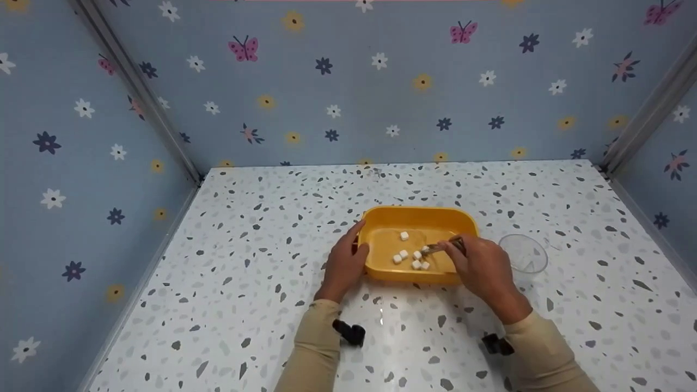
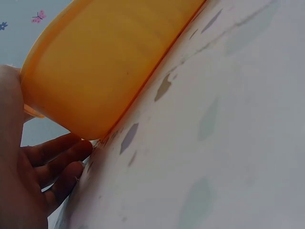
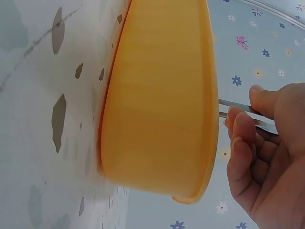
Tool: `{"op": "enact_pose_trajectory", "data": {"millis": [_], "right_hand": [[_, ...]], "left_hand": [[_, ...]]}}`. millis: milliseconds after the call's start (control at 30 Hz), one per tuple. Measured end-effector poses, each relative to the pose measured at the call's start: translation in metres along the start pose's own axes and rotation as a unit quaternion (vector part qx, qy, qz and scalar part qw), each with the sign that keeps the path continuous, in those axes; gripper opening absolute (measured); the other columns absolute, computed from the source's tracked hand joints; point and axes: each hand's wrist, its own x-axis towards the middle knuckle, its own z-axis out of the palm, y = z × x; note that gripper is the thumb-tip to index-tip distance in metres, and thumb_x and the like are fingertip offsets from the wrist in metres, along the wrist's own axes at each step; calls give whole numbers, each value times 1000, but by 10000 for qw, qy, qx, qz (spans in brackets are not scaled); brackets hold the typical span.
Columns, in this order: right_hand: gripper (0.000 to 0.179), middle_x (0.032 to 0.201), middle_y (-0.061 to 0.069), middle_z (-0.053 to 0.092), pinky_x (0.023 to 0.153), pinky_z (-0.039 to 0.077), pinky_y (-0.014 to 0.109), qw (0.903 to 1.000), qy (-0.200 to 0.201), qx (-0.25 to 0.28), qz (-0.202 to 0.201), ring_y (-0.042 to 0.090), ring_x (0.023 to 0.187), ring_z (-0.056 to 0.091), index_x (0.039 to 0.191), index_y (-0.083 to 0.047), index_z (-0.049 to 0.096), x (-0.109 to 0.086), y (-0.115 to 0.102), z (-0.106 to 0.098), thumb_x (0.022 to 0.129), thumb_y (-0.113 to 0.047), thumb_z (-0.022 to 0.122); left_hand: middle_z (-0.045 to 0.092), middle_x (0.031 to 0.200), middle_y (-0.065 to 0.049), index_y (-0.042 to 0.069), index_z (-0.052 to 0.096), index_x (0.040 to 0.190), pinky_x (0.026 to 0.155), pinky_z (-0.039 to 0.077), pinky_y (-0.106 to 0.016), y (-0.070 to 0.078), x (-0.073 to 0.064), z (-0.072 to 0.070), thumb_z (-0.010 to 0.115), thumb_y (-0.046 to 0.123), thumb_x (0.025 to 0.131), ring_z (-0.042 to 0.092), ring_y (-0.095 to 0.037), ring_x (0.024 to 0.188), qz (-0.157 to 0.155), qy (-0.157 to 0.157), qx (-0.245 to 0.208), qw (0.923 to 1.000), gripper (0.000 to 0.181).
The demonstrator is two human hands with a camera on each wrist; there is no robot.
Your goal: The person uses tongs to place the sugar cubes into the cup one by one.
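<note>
Fingers of the right hand (image 1: 486,267) pinch metal tweezers (image 1: 434,247), the forearm slanting inward, tips among white cubes (image 1: 416,264) inside the yellow tray (image 1: 381,239). The left hand (image 1: 344,264) grips the tray's left end, thumb at the rim, fingers outside. Beside the right hand sits a clear round container (image 1: 523,253).

Your left hand (image 2: 19,186) holds the end of the orange tray (image 2: 105,62), its bent fingers (image 2: 66,160) close to the tray's lower corner. The tray's bottom edge meets the speckled tabletop (image 2: 248,152); past the rim you see a blue wall (image 2: 14,45) with a pink butterfly (image 2: 38,17).
</note>
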Motion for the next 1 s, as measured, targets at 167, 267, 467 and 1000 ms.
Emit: {"op": "enact_pose_trajectory", "data": {"millis": [167,267,467,1000], "right_hand": [[26,60,-1,45,51,34,34,10000,69,4,-10,18,54,41,89,-3,69,0,1,-1,95,-28,70],[25,60,-2,45,51,33,33,9999,99,12,-30,18,54,41,89,-3,69,0,0,-2,96,-28,69],[26,58,-2,40,50,31,33,9998,198,17,-36,17,52,38,80,-6,63,1,0,-4,95,-26,70],[32,57,-1,38,48,28,32,9985,493,-252,11,17,50,36,78,-2,61,2,-2,-6,94,-27,72]], "left_hand": [[52,146,1,33,40,154,108,39,-40,0,0,0,52,25,100,52,-15,119,22,-30,-34,10000,56],[53,144,0,32,40,154,107,40,-40,0,0,-1,51,25,100,53,-16,116,42,-39,-19,10000,56],[49,149,0,33,40,154,109,37,-41,1,0,-1,51,25,100,51,-17,124,50,-29,57,10000,56],[58,133,2,35,41,153,98,44,-38,-1,0,0,52,27,99,55,-15,108,-52,-34,-70,10000,56]]}}
